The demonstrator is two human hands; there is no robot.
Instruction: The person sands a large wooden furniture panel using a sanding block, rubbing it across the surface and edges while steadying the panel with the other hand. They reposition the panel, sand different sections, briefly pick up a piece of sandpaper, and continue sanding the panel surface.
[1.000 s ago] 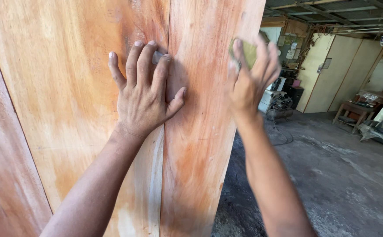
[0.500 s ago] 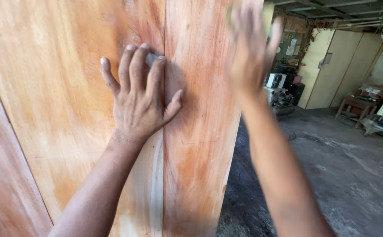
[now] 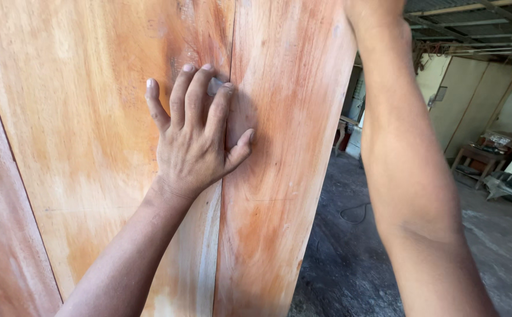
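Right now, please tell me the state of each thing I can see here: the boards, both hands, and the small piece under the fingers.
Left hand: flat, fingers spread, pressing on the seam.
Small grey piece: pinned under the left fingertips.
Left board: upright, orange-stained, patchy.
Right board: upright, edge against the left board.
Right hand: raised out of view; only the forearm shows.

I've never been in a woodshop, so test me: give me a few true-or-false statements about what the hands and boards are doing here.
1. The left hand lies flat on the upright orange-brown wooden boards. True.
2. The right hand is fully in view. False: only the right forearm shows; the hand is cut off at the top edge.
3. The boards lie flat on the floor. False: they stand upright.
4. A small pale object sits under the left fingertips. True.
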